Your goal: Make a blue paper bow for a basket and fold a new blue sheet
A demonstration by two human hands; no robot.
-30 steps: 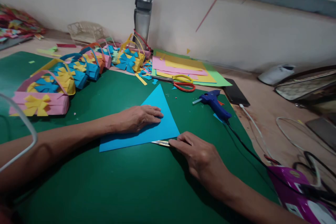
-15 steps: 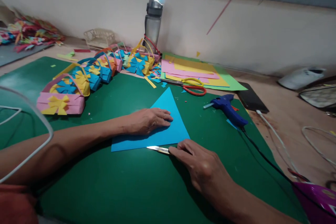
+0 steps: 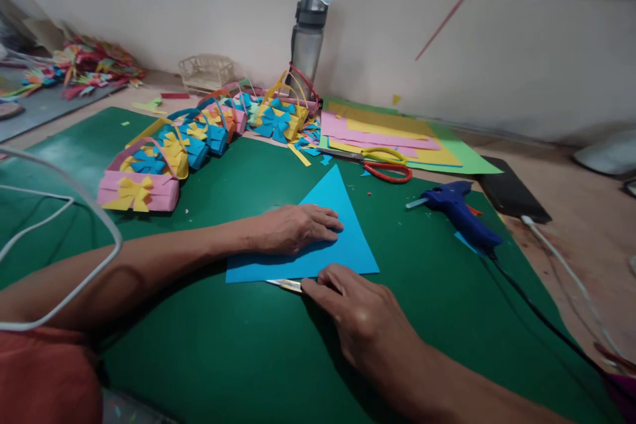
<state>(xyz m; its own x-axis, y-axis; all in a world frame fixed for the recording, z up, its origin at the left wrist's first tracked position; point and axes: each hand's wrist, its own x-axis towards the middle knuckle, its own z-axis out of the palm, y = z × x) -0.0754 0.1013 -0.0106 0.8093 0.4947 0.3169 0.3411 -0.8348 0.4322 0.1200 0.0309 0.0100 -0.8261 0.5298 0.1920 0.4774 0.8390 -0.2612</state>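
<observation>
A blue sheet of paper (image 3: pixel 350 238), folded into a triangle, lies on the green mat (image 3: pixel 238 351) with its point facing away. My left hand (image 3: pixel 303 228) rests flat across its middle with the fingers stretched out. Closed around a small knife (image 3: pixel 285 285), my right hand (image 3: pixel 358 305) is at the paper's near edge. The thin pointed blade lies low along that edge, its tip towards the left corner. Most of the handle is hidden inside my fingers.
Small paper baskets with bows (image 3: pixel 139 192) line the back left. Scissors (image 3: pixel 387 164) lie before stacked coloured paper (image 3: pixel 397 132). A blue glue gun (image 3: pixel 460 212) and a phone (image 3: pixel 514 189) sit right. A bottle (image 3: pixel 307 46) stands behind; a white cable (image 3: pixel 106 232) loops over my left arm.
My right hand has slid the knife leftwards along the paper's near edge. My left hand stays in place on the paper. The camera view has turned slightly left.
</observation>
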